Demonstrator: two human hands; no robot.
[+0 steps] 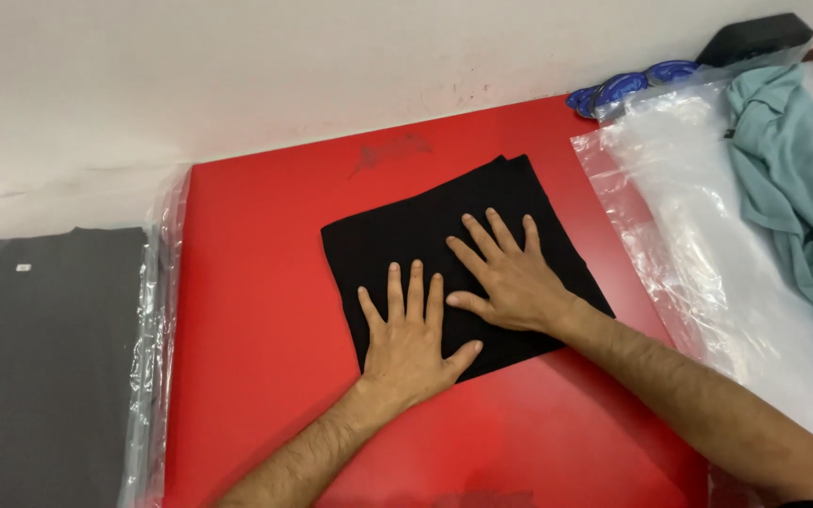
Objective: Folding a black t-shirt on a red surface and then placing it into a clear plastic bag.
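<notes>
Both hands lie flat, palms down, on a black folded cloth point(444, 249) that sits on a red board point(256, 310); neither hand grips anything, fingers stretched out & spread, just pressing on the fabric

Left hand point(408, 341): on the cloth's near-left part, fingers pointing away from the person, thumb out to the right; the wrist sits at the cloth's near edge w/ the forearm running back over bare red board

Right hand point(510, 280): just beside the left, a bit farther up & to the right, near the cloth's middle; fingers angled up-left, thumb pointing toward the left hand; the two hands are very close, thumb of one near the fingers of the other (can't tell if they actually touch)

Cloth: roughly square, turned so one corner points to the far edge of the board; at that far corner a 2nd layer edge peeks out, so it's folded at least once; lies approx in the centre-right of the board, wholly on the red surface

Around: clear plastic sheet point(708, 263) to the right of the board, its edge overlapping the board's right side; a teal garment point(792, 188) crumpled on that plastic, well apart from the hands; blue plastic items point(623, 89) & a dark block point(755, 38) at the far right by the wall point(237, 75); a dark grey shirt point(39, 357) in plastic wrap left of the board
</notes>
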